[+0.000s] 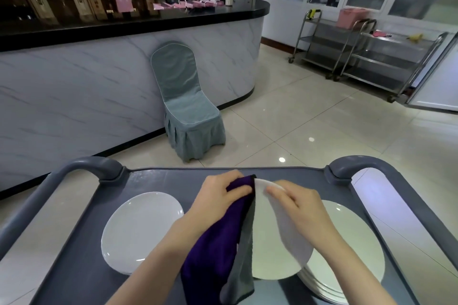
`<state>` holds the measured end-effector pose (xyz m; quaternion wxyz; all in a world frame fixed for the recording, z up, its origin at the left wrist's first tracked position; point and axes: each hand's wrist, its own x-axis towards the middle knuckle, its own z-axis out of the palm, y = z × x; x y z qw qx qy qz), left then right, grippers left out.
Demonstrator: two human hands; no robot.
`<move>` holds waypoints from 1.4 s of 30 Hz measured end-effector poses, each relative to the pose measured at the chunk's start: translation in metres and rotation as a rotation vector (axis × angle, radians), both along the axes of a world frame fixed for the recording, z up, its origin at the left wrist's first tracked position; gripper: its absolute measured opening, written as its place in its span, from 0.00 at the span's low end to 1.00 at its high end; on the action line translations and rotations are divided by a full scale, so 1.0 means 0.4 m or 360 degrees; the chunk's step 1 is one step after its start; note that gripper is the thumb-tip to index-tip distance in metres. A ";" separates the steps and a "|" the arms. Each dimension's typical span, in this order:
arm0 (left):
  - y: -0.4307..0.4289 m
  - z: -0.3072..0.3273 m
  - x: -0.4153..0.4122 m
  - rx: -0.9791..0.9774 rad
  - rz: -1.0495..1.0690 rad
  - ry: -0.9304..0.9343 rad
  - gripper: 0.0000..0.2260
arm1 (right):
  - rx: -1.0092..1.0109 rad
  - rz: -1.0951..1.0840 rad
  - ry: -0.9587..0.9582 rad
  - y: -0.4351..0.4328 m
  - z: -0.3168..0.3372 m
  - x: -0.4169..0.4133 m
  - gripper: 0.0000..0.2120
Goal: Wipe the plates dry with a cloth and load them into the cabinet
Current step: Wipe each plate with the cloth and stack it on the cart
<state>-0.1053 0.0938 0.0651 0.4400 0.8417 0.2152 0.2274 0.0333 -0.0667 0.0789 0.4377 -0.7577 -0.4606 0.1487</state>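
Held plate stands tilted on edge above the worktop, its long axis running 12 to 6 o'clock and its face turned toward 9 o'clock. Right hand grips the upper rim, fingers curled over the back. Left hand, at 9 o'clock of the plate, pinches the purple cloth against that face; the cloth hangs toward 6 o'clock. Judgement: wiping under way, left hand nearer the face. Plate is white, round and glossy; no droplets discernible. Stack of plates lies at 4 o'clock, another plate at 8 o'clock. Cabinet not identified.
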 end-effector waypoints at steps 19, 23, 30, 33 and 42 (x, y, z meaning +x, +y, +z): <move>-0.037 -0.042 -0.027 -0.0479 0.0571 -0.0115 0.13 | 0.0265 -0.0403 0.0394 -0.010 -0.019 0.034 0.14; -0.066 -0.085 -0.031 -0.0855 0.0778 -0.0112 0.17 | 0.0290 -0.0630 0.0565 -0.012 -0.043 0.021 0.17; -0.004 -0.002 -0.024 -0.0059 -0.0029 0.0171 0.10 | -0.0100 0.0094 0.0074 0.006 -0.007 -0.004 0.18; -0.004 -0.005 -0.025 -0.0144 0.0089 0.0103 0.09 | -0.0032 0.0043 0.0106 0.012 0.000 0.017 0.18; -0.088 -0.085 -0.003 -0.1319 0.1238 -0.0499 0.19 | 0.0690 -0.1058 0.1025 0.051 -0.089 -0.097 0.17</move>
